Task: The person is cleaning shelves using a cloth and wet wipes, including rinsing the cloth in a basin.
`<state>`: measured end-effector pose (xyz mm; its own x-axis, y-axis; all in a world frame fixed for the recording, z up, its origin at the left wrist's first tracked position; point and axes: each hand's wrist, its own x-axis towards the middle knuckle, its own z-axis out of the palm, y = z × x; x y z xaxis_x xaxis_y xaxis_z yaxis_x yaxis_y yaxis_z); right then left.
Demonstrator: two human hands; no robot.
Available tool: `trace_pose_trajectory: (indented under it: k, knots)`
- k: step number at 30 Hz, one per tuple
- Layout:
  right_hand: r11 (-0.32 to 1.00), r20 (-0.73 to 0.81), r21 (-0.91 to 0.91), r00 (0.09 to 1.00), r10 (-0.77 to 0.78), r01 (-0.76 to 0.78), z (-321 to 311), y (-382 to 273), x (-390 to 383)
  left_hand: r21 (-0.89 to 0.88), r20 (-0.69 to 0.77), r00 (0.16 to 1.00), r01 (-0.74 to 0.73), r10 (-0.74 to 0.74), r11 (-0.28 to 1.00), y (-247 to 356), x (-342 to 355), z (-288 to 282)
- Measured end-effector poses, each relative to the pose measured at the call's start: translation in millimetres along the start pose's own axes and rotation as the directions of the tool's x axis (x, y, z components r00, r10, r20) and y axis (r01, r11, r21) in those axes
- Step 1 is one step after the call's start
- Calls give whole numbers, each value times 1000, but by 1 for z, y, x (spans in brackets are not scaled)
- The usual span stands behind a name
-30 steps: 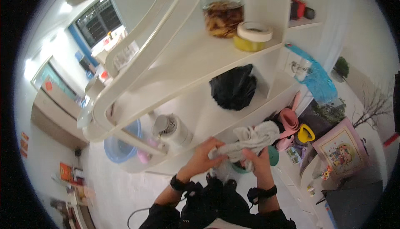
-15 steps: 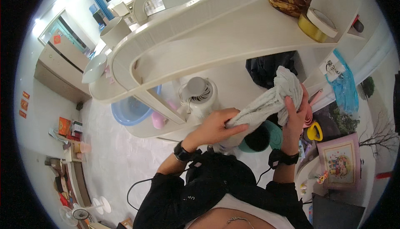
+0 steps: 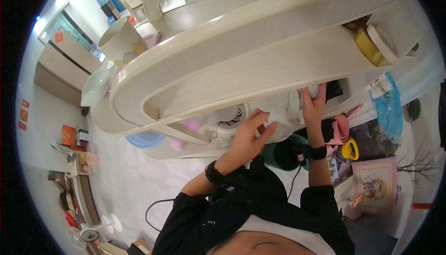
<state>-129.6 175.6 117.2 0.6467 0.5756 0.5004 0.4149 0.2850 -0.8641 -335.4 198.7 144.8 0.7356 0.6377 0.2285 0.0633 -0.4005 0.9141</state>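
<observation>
Cream-white shelf (image 3: 260, 36) with faint wood grain; pale grey cloth (image 3: 283, 115) beneath it. Yellow tape roll (image 3: 368, 47) beside a white one (image 3: 383, 41) at far right. Blue basin (image 3: 144, 139), pink bottle (image 3: 176, 143), teal bowl (image 3: 272, 155), yellow ring (image 3: 347, 149), translucent blue bag (image 3: 390, 111). Sleeves (image 3: 204, 218) and wristbands were black.

Single head-worn fisheye view, steeply downward, close over white shelving (image 3: 260, 36).

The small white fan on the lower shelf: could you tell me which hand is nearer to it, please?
Left. The left hand lies right beside the small white fan, gripping the pale cloth; the right hand is farther off, at the cloth's other end.
</observation>
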Motion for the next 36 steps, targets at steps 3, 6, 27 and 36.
trace_pose_trajectory:
  k: [3, 6, 27, 36]
  knots:
    - [997, 101, 68, 995, 27, -34, -9, 38, 6, -26, -147, 989, 29, -33, 999, 5, 0, 9]
    - [984, 223, -177, 972, 77, -37, -12, 57, 15, -239, -260, 959, 52, -116, 970, 5, 13, 22]
    - [240, 628, 727, 764, 146, -644, -6, 29, -30, 100, -590, 807, 32, 33, 994, 20, -50, -25]
    - [920, 664, 376, 661, -348, 107, 57, -42, -20, 417, -689, 708, 216, 153, 883, -8, -79, -13]
